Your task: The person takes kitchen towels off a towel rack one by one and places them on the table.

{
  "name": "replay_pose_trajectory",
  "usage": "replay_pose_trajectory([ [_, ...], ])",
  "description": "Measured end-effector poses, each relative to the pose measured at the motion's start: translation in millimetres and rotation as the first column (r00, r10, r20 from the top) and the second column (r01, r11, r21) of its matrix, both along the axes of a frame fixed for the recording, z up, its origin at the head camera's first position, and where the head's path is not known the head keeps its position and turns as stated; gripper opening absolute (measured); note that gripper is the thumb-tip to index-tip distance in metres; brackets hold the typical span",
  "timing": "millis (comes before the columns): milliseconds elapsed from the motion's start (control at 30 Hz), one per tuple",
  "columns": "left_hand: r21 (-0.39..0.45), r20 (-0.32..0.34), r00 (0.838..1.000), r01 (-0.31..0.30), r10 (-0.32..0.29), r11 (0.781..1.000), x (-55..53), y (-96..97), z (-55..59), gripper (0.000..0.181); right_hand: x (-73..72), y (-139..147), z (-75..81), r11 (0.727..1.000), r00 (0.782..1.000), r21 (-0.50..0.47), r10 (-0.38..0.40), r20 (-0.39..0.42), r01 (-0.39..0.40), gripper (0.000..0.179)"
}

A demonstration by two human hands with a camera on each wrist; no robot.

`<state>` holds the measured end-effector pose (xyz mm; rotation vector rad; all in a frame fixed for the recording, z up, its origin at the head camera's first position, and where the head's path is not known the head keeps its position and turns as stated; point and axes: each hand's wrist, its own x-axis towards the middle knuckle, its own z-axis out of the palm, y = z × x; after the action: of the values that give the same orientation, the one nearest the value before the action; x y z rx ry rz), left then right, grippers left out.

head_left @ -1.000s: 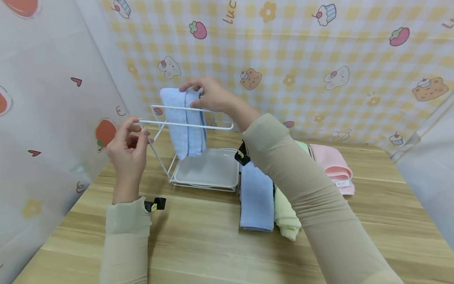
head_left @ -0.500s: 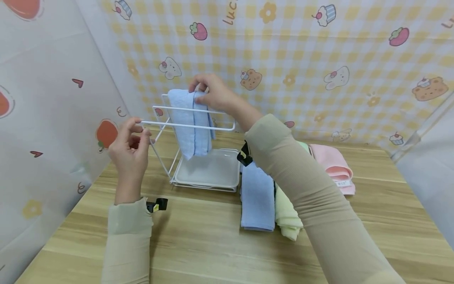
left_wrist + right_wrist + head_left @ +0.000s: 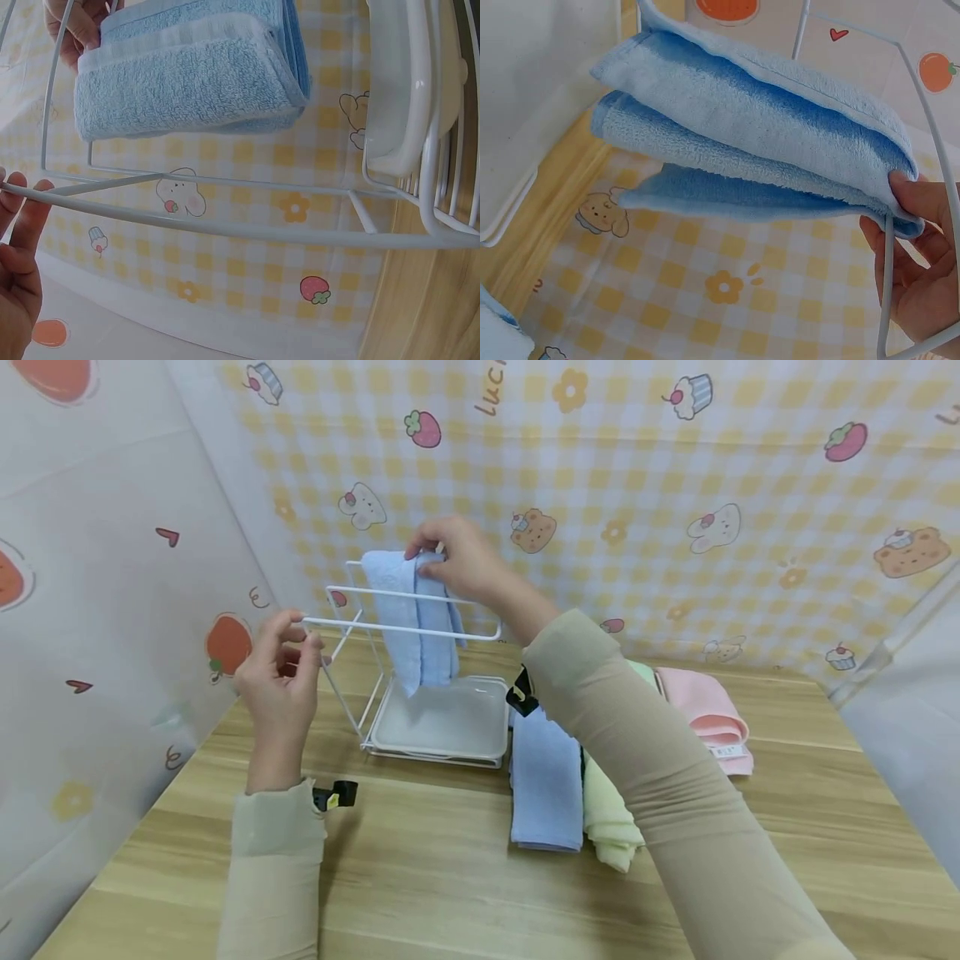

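Observation:
A white wire rack (image 3: pixel 405 628) stands on the table, a shallow white tray (image 3: pixel 442 718) in its base. My left hand (image 3: pixel 281 672) pinches the left corner of the rack's front top bar. The thumb and fingers of my right hand (image 3: pixel 461 560) pinch the top of a folded light blue towel (image 3: pixel 405 602). Over the rack's rear bar the towel hangs down, its lower end above the tray. Seen from the right wrist, the towel's layers (image 3: pixel 742 127) spread apart, with the rack's bar running into the fold beside my fingers.
Right of the rack lie a folded darker blue towel (image 3: pixel 547 785), a pale green towel (image 3: pixel 609 814) partly behind my right sleeve, and a folded pink towel (image 3: pixel 701 706). A yellow checked cloth (image 3: pixel 637 468) hangs behind the wooden table (image 3: pixel 420 852).
My right hand and the light blue towel have shifted to the right along the rack. The left hand keeps its hold on the front bar's corner.

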<state>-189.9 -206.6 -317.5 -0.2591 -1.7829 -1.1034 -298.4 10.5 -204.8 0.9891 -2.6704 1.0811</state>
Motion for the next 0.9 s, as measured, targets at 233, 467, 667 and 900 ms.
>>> replay_pose_trajectory([
  [233, 0.001, 0.006, 1.000, -0.002, 0.002, 1.000, 1.3, -1.9, -0.9, 0.020, 2.6, -0.7, -1.0, 1.000, 1.000, -0.018, -0.011, -0.021, 0.011, 0.019],
  [467, 0.003, 0.005, 1.000, 0.001, -0.001, 1.000, 0.8, -1.3, -0.3, 0.020, 1.8, 2.4, 1.5, 0.999, 0.999, -0.030, 0.013, -0.039, -0.015, 0.019],
  [667, 0.008, -0.007, 1.000, 0.015, -0.015, 1.000, 0.2, -1.2, 1.4, 0.019, 0.1, 6.4, 3.2, 0.997, 1.000, -0.075, 0.021, -0.022, -0.022, 0.019],
  [900, 0.032, 0.035, 0.999, 0.039, -0.040, 0.999, 3.0, -3.8, 1.3, 0.020, 1.9, 8.5, 2.0, 0.984, 0.999, -0.173, 0.032, -0.007, -0.033, 0.020],
])
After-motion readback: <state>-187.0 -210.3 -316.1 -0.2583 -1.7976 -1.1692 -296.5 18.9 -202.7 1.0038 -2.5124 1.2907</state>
